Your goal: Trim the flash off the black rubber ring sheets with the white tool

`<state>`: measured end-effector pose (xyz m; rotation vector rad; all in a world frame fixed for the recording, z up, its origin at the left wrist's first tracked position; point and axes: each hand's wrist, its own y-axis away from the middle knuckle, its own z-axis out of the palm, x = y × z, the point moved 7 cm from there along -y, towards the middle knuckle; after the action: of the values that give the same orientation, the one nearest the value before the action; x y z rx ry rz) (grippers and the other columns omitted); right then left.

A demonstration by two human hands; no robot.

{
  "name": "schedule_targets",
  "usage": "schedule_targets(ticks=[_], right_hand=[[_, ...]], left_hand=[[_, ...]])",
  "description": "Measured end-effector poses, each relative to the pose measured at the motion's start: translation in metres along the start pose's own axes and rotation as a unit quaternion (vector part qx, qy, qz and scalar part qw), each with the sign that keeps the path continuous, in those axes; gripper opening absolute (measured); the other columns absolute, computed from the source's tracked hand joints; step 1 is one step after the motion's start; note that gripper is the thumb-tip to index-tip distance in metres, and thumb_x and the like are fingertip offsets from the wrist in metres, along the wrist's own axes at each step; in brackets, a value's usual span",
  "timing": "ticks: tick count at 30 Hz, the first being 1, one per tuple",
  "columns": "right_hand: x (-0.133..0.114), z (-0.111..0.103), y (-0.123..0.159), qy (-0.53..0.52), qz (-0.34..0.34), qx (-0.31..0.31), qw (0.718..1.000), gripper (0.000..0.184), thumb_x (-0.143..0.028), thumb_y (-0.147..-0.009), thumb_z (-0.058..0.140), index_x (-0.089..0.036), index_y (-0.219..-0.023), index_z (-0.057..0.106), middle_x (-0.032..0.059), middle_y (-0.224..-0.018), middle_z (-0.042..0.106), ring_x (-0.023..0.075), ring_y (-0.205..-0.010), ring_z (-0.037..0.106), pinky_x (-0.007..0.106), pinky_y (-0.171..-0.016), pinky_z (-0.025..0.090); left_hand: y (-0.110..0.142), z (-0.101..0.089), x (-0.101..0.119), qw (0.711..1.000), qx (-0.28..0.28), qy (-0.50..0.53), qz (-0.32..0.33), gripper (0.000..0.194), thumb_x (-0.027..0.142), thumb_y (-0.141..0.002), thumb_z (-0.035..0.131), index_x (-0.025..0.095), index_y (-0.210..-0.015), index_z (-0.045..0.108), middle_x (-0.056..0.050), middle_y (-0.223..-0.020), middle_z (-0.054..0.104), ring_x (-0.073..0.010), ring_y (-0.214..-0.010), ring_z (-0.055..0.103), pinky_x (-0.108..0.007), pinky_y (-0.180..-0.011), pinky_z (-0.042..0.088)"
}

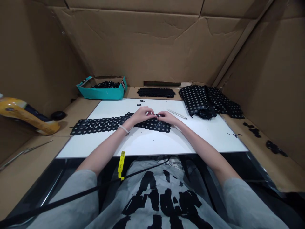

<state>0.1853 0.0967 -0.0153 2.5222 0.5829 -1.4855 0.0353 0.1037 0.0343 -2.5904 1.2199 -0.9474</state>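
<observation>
A long black strip with rows of round holes [100, 125] lies across the white board [152, 144]. Over the strip's right part, my left hand [143, 114] and my right hand [165, 117] meet with their fingertips close together. Both hands are closed in a pinch around a small black piece [156, 116], largely hidden by the fingers; whether it is joined to the strip I cannot tell. Just beyond my left hand lie small black ring pieces [138, 104]. A slim pale pointed tool [177, 114] rests to the right of my right hand.
At the back left stands a teal box [102, 93] of black pieces. A folded black strip [156, 92] lies at the back, with a stack of holed black sheets [194, 100] to the right. Scissors [26, 151] and a yellow bottle [28, 116] are on the left. Cardboard walls [133, 41] surround the board.
</observation>
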Motion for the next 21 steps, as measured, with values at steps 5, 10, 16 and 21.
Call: schedule_targets(ticks=[5,10,16,21], right_hand=[[0.0,-0.004,-0.003,0.038,-0.007,-0.016,0.999,0.025,-0.026,-0.072,0.058,-0.013,-0.088,0.072,0.0005,-0.075,0.067,0.0141,-0.072,0.055,0.025,-0.07,0.039],[-0.004,-0.003,-0.002,0.052,-0.004,-0.034,0.998,0.02,-0.031,-0.07,0.061,-0.014,-0.078,0.069,-0.0029,-0.066,0.059,0.0127,-0.068,0.049,0.024,-0.065,0.035],[-0.008,-0.004,0.002,0.009,0.02,-0.031,0.999,0.03,-0.039,-0.069,0.065,-0.013,-0.085,0.071,-0.0009,-0.07,0.064,0.0135,-0.069,0.051,0.025,-0.067,0.038],[-0.006,-0.005,0.001,0.02,0.025,-0.029,0.999,0.034,-0.044,-0.069,0.067,-0.013,-0.083,0.072,0.0004,-0.071,0.064,0.014,-0.07,0.051,0.025,-0.066,0.038]], left_hand=[[0.005,0.025,0.02,0.996,-0.031,-0.079,0.007,0.027,0.045,-0.078,0.075,0.02,-0.077,0.065,-0.001,-0.069,0.061,-0.019,-0.072,0.057,-0.027,-0.063,0.037],[0.007,0.035,0.003,0.993,-0.042,-0.099,-0.057,0.028,0.044,-0.078,0.074,0.02,-0.072,0.061,-0.001,-0.069,0.062,-0.0187,-0.069,0.055,-0.027,-0.06,0.033],[0.004,0.031,-0.003,0.995,-0.044,-0.042,-0.081,0.027,0.045,-0.078,0.07,0.019,-0.071,0.065,-0.001,-0.067,0.064,-0.017,-0.066,0.057,-0.027,-0.061,0.036],[0.006,0.035,-0.009,0.988,-0.055,0.044,-0.14,0.022,0.037,-0.075,0.066,0.016,-0.073,0.073,-0.004,-0.069,0.071,-0.0177,-0.065,0.062,-0.028,-0.063,0.041]])
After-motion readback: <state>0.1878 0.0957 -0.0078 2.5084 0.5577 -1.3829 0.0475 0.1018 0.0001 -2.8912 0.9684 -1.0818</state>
